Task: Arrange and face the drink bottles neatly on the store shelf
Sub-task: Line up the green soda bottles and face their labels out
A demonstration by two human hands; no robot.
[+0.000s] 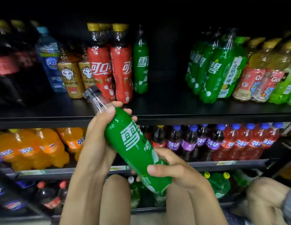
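Note:
A green bottle with white characters and a black cap (133,143) is tilted, cap up-left, in front of the black shelf (206,114). My left hand (99,140) grips its upper part below the clear neck. My right hand (172,169) holds its lower end, thumb across the front. On the shelf stand one matching green bottle (141,62) and two red cola bottles (109,67) to its left. A cluster of green soda bottles (209,69) stands to the right, with a wide gap between.
Gold-labelled bottles (73,75) and a blue water bottle (49,59) stand at the left; yellow tea bottles (261,70) at the right. The shelf below holds orange (32,148), purple (188,142) and red (245,142) soda. The lowest shelf holds more bottles. My knees (115,197) are below.

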